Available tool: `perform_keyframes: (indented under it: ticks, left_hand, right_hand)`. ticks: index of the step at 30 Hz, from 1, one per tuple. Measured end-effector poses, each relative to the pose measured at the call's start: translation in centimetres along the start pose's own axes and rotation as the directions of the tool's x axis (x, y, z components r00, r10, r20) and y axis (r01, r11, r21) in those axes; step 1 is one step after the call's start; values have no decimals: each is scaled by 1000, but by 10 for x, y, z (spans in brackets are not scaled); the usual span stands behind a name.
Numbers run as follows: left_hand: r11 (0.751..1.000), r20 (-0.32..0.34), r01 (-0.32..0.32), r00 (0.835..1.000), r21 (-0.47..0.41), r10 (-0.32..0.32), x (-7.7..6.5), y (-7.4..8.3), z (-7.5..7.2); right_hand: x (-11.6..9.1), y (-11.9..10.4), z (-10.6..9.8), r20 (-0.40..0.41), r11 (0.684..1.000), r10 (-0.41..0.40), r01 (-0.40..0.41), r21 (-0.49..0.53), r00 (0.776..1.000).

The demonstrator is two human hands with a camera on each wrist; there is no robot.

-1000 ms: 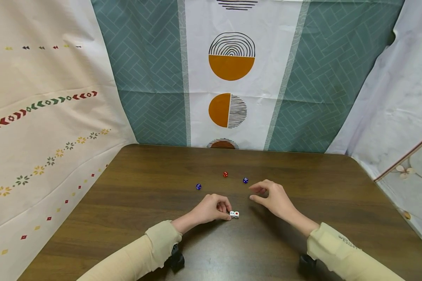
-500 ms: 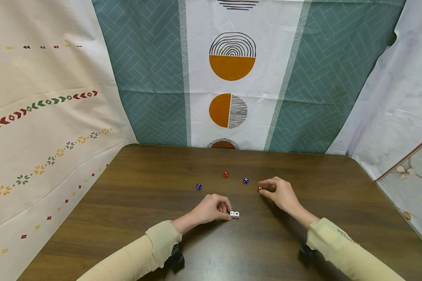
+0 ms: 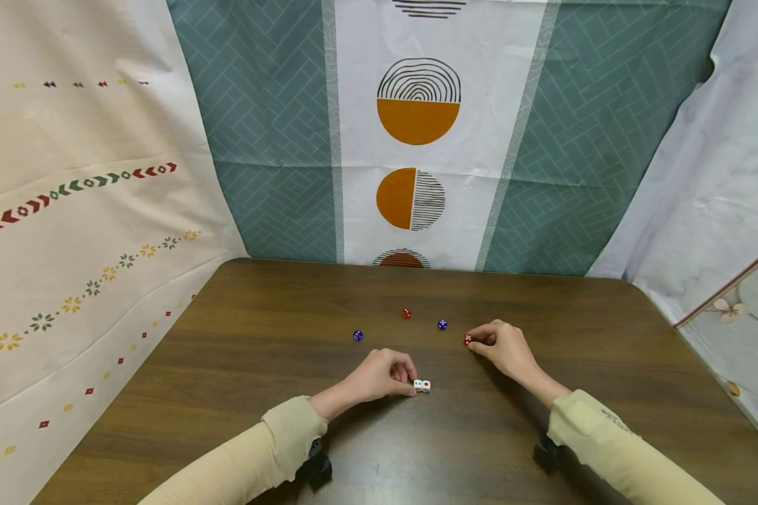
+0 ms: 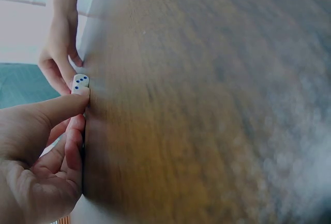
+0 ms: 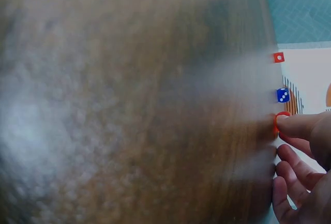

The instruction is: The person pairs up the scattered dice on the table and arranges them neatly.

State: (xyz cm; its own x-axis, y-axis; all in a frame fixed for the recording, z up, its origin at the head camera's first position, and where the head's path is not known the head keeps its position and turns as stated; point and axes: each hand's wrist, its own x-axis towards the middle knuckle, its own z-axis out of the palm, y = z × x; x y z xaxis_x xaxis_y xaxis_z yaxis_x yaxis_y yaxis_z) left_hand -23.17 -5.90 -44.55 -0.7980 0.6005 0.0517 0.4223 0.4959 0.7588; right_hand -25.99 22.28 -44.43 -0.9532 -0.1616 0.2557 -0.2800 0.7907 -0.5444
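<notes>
In the head view, my left hand [image 3: 379, 375] pinches a white die [image 3: 417, 385] between thumb and fingertips. A second white die [image 3: 426, 386] with a red spot on top stands against its right side. The left wrist view shows the thumb covering part of a white die [image 4: 81, 80] with blue spots. Farther back and to the right, my right hand [image 3: 505, 348] pinches a red die [image 3: 468, 339] at the tabletop. In the right wrist view, the thumb hides most of that red die [image 5: 276, 124].
A blue die [image 3: 442, 325] lies just left of the right hand's fingertips. Another red die [image 3: 406, 313] and another blue die [image 3: 358, 336] lie farther left on the brown wooden table [image 3: 259, 301]. Patterned cloths [image 3: 278, 140] hang behind and at both sides.
My right hand has shifted to the right, and a red die, out of sight a second ago, now shows at its fingertips. My left hand and the white dice have stayed in place.
</notes>
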Motion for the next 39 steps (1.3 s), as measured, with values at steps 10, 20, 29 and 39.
perform_keyframes:
  ticks: [10, 20, 29, 39]
  left_hand:
    - [1000, -5, -3, 1000, 3, 3, 0, 1, 0]
    - [1000, -5, -3, 1000, 13, 3, 0, 0, 0]
    - [1000, -4, -8, 1000, 17, 8, 0, 0, 0]
    - [999, -6, -12, 1000, 31, 13, 1, 0, -1]
  right_hand:
    - [1, -1, 0, 4, 1000, -4, 5, -4, 1000]
    - [0, -12, 8, 33, 1000, -12, 11, 14, 999]
    - [-2, -30, 18, 81, 999, -20, 17, 38, 997]
    - [-9, -49, 28, 125, 996, -66, 59, 63, 990]
